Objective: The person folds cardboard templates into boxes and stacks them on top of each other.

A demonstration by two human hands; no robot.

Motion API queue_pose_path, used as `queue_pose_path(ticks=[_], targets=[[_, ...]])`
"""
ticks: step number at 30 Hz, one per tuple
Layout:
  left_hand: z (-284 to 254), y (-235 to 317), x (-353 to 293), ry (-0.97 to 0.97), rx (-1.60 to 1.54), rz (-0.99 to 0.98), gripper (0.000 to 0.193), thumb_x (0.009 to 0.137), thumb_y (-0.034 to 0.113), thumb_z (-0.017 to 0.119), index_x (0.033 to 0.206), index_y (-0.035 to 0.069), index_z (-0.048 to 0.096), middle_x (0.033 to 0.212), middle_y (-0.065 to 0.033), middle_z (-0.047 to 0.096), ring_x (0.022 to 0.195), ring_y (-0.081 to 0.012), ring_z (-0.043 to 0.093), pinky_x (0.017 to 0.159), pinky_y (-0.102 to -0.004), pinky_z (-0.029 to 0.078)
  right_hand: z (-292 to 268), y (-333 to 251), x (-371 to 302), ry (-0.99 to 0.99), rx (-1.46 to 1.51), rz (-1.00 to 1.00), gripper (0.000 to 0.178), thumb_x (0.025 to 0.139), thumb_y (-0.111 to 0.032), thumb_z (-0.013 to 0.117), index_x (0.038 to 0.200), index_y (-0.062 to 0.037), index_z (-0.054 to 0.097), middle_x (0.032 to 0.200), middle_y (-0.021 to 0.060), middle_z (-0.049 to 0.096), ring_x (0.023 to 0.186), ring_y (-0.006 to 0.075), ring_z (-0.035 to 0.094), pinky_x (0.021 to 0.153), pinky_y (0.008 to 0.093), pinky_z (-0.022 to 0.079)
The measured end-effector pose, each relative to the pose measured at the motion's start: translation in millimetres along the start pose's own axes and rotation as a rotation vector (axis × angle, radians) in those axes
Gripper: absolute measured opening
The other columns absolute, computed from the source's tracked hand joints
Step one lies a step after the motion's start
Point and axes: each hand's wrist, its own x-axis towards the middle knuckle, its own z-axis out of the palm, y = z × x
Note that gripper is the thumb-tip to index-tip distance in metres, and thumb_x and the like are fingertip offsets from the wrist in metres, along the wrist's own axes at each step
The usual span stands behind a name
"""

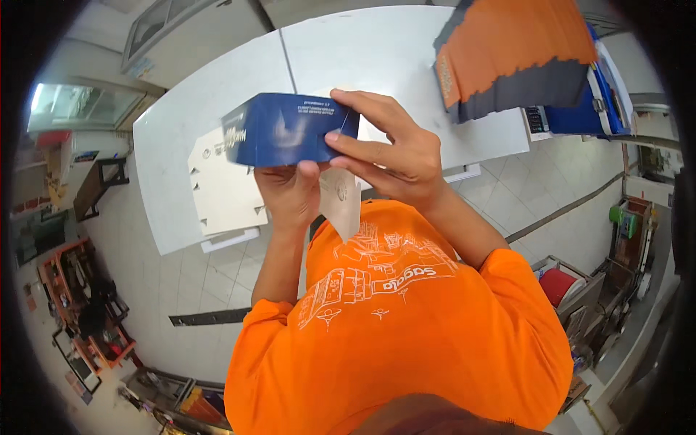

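Observation:
A dark blue printed cardboard box (297, 130) is held up above the near edge of the white table, with its printed side facing up. My left hand (288, 194) grips its lower edge from beneath, and part of that hand is hidden behind the card. At the box's right end, my right hand (397, 151) is closed on it, thumb and fingers pressing the blue side. Below the right hand hangs a pale card flap (342, 201), which looks joined to the box. Flat on the table to the left lies a cream card sheet (221, 192) with small dark triangular marks.
On the white table (355, 51), a stack of orange and dark grey card pieces (515, 54) stands at the far right. Beside it are blue folders (605, 101) with a metal clip. A red round spool (558, 286) sits on the right; an orange rack (87, 304) stands left.

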Motion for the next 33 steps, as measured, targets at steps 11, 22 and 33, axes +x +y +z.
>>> queue_pose_path(ticks=[11,22,33], targets=[[149,10,34,-0.063,0.773,0.702,0.040,0.087,0.009,0.081,0.121,-0.004,0.066,0.113,-0.0135,0.073,0.094,-0.0186,0.071,0.083,-0.0304,0.057,-143,-21,49,0.146,-0.099,-0.304,0.044,0.068,-0.012,0.086,0.107,-0.0137,0.066,0.120,0.0126,0.052,0.106,0.0311,0.051,0.089,0.0406,0.047],[381,16,80,-0.748,1.970,1.729,0.029,0.082,0.001,0.072,0.109,0.011,0.075,0.106,-0.0048,0.076,0.097,-0.0231,0.072,0.086,-0.0405,0.060,-359,-12,108,-0.349,-1.146,-0.205,0.019,0.096,-0.030,0.066,0.097,-0.0119,0.072,0.088,0.0045,0.074,0.080,0.0183,0.070,0.094,0.0450,0.052],[297,-202,3,-0.272,1.798,0.545,0.057,0.086,0.036,0.076,0.129,0.003,0.057,0.129,-0.0217,0.053,0.118,-0.0392,0.050,0.097,-0.0558,0.034,-381,53,77,-0.658,-0.072,-0.449,0.020,0.079,-0.020,0.085,0.087,-0.0082,0.071,0.069,0.0065,0.065,0.058,0.0296,0.061,0.057,0.0352,0.046]])
